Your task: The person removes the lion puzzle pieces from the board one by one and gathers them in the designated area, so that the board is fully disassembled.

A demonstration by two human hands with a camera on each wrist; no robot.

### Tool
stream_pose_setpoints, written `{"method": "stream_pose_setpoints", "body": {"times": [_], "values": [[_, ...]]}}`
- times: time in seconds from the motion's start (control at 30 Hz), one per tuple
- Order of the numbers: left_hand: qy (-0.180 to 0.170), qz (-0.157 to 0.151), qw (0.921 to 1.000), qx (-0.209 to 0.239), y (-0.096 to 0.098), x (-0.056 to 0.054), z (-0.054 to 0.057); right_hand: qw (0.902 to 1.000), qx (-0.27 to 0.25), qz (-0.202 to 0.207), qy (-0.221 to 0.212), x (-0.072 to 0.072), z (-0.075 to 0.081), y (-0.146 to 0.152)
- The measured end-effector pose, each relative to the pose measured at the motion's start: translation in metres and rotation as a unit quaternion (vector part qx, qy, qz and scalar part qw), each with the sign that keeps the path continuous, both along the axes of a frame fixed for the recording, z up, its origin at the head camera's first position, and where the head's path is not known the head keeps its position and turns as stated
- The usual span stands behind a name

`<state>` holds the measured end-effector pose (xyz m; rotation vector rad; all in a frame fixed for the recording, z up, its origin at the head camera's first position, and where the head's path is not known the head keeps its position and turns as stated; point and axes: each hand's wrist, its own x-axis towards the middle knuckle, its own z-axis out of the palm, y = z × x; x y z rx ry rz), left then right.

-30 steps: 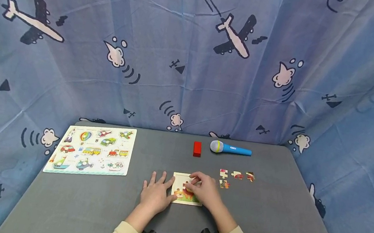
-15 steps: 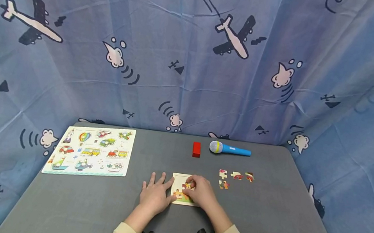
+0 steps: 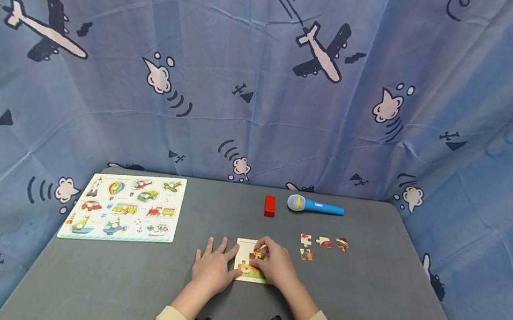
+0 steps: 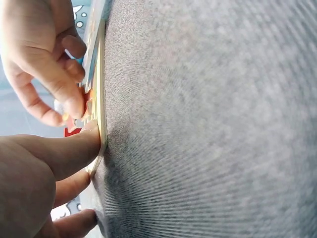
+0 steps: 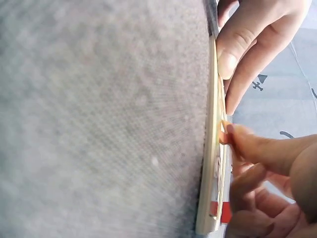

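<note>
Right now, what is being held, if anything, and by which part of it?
The right grip pinches a puzzle piece, but exactly where on it is hidden. The left grip holds nothing; its thumb rests on the puzzle board.

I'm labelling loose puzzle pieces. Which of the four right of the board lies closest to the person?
The front piece: it lies just in front of the leftmost piece of the row that the other three form.

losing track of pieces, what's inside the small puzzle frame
Inside the frame, orange-green pieces lie along the near side, with pale base beyond at left. The right hand, pinching another piece, covers the right part; what's beneath is hidden.
</note>
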<state>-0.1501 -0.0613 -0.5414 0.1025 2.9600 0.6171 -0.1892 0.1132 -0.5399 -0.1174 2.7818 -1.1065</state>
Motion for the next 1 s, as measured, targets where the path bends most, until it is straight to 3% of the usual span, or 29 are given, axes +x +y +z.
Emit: {"method": "stream_pose_setpoints", "body": {"times": [0.27,0.57,1.0], "values": [[0.003,0.000,1.0000,0.006,0.000,0.000,-0.001,0.9967,-0.075,0.000,0.032,0.002,0.011,0.009],[0.009,0.000,0.9999,0.010,-0.001,0.001,0.003,0.9945,-0.087,-0.047,0.035,0.001,0.037,0.048],[0.011,0.001,0.9999,0.012,0.000,0.001,0.001,0.9914,-0.072,-0.097,0.051,-0.002,0.047,0.110]]}}
